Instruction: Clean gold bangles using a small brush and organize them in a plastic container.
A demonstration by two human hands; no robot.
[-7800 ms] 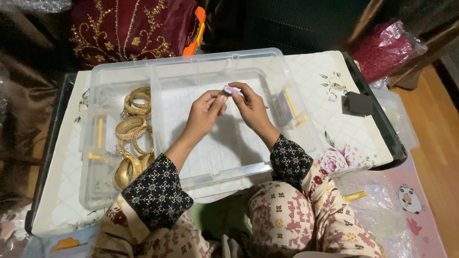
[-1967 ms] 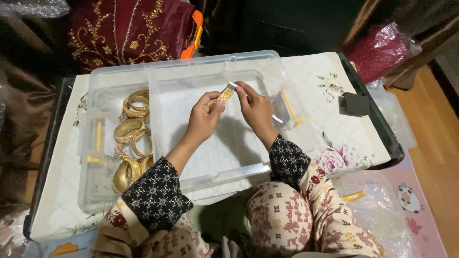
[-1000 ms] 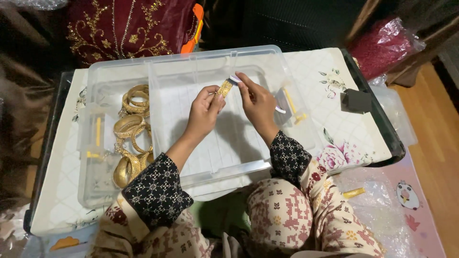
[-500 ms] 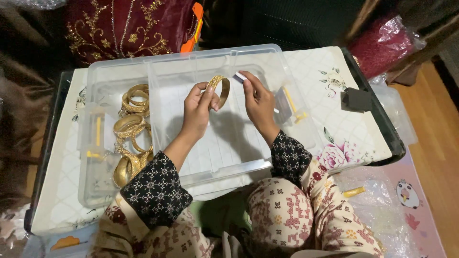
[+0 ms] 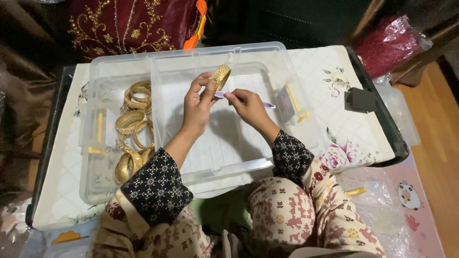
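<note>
Resting bangles (image 5: pixel 131 131) in bin (image 5: pixel 91 181) (clear plastic)

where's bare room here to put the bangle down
Free: the clear lid below the hands, and the floral cloth between the lid's right edge and the black block. Crowded: the open box at left, heaped with gold bangles.

The single head camera looks steeply down from above the person's lap. It faces forward over the clear plastic box (image 5: pixel 119 71), fairly close.
</note>
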